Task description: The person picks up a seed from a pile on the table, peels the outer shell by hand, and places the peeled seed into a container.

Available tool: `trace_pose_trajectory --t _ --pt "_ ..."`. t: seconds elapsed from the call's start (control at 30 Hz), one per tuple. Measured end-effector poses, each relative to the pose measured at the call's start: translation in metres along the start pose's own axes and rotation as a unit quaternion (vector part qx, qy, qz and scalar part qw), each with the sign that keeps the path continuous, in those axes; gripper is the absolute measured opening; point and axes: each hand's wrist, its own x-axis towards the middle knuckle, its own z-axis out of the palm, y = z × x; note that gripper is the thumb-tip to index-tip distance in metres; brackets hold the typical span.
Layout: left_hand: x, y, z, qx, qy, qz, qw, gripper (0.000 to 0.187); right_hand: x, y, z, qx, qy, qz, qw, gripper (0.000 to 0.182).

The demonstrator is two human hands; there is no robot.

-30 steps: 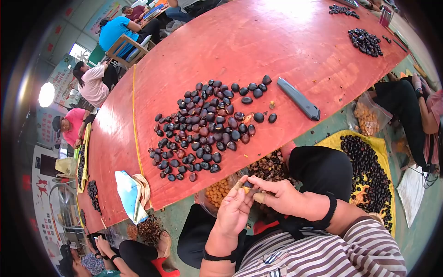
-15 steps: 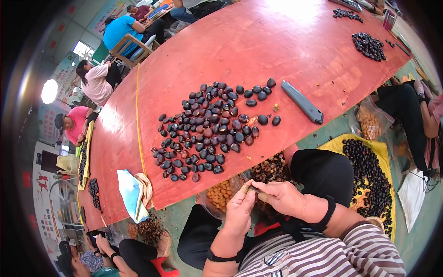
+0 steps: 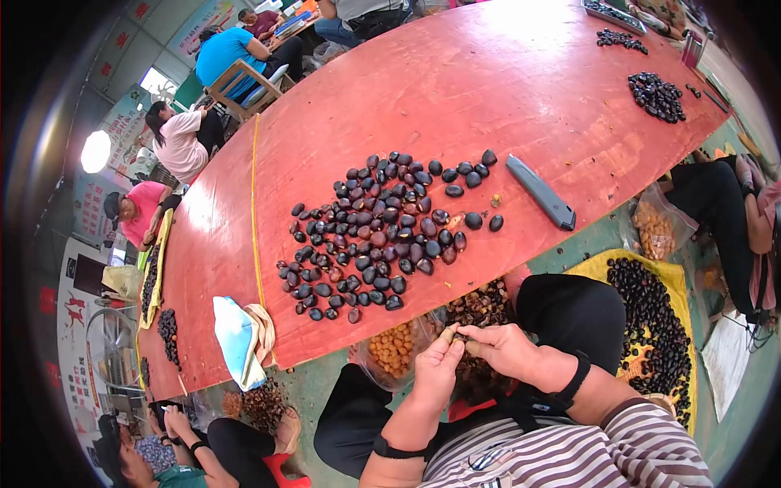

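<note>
My left hand [image 3: 437,370] and my right hand [image 3: 506,351] meet fingertip to fingertip just off the table's near edge. Both are closed in a pinch around something small, mostly hidden by the fingers. Below and left of them is a clear plastic bag of yellow-orange kernels [image 3: 392,350]. A heap of broken brown shells [image 3: 478,305] lies behind and under my hands, partly covered by them. On the red table [image 3: 390,98] beyond, dark glossy nuts [image 3: 370,236] are spread in a loose pile.
A grey box-cutter-like tool [image 3: 541,192] lies right of the pile. A blue-and-white cloth bag [image 3: 237,342] sits at the left edge. On the floor at right are a yellow sack with dark nuts [image 3: 643,297] and another kernel bag [image 3: 653,228]. Several people sit around the table.
The view has shifted slightly, so the table and its nuts appear a little lower and further right. My hands stay pinched together in nearly the same place.
</note>
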Motion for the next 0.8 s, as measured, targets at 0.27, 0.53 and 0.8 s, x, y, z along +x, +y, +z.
trace_pose_trajectory --t 0.27,0.53,0.8 --pt "0.004 -0.007 -0.003 0.022 0.007 -0.017 1.0 0.036 0.002 0.007 0.001 0.004 -0.015 0.046 0.999 0.026" --pt "0.006 -0.01 -0.007 0.068 0.001 -0.006 0.998 0.035 0.005 0.004 -0.001 0.145 -0.035 0.135 0.98 0.027" --pt "0.007 -0.005 -0.009 0.154 -0.011 0.011 0.988 0.035 0.007 -0.013 -0.01 0.289 -0.045 0.279 0.915 0.024"
